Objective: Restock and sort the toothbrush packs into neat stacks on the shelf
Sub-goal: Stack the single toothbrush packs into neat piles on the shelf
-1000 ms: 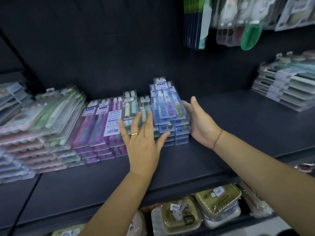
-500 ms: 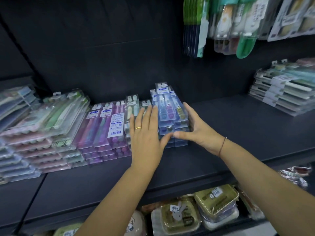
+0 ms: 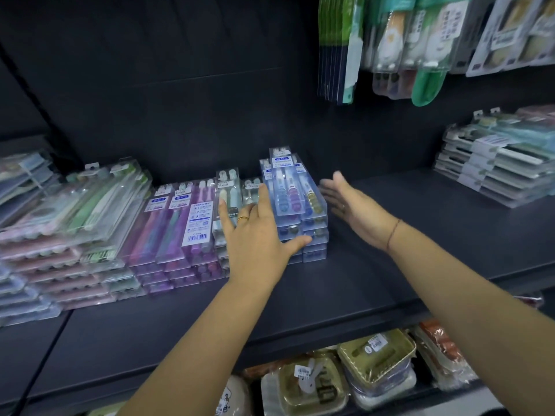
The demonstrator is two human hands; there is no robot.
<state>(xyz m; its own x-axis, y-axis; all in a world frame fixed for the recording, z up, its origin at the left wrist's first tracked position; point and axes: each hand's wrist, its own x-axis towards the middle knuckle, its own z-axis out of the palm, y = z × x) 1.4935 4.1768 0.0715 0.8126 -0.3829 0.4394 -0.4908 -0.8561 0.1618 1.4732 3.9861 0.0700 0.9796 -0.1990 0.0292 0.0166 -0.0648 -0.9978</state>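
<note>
A stack of blue toothbrush packs (image 3: 295, 196) stands mid-shelf on the dark shelf (image 3: 375, 265). To its left are a low stack of pale green packs (image 3: 228, 193), purple packs (image 3: 180, 223) and larger clear packs (image 3: 90, 205). My left hand (image 3: 258, 235), wearing a gold ring, lies flat with straight fingers over the pale green packs, and its thumb touches the front of the blue stack. My right hand (image 3: 351, 205) is open with spread fingers, just right of the blue stack and slightly blurred; it holds nothing.
Another stack of packs (image 3: 492, 172) sits at the shelf's far right. Hanging packaged goods (image 3: 420, 46) dangle above right. Soap-dish boxes (image 3: 375, 364) fill the lower shelf. Mixed packs (image 3: 21, 187) pile at the far left. Bare shelf lies between the blue stack and the right stack.
My right hand has let go of the blue stack's right side and pulled slightly away with its fingers spread. My left hand has stayed flat on the packs.
</note>
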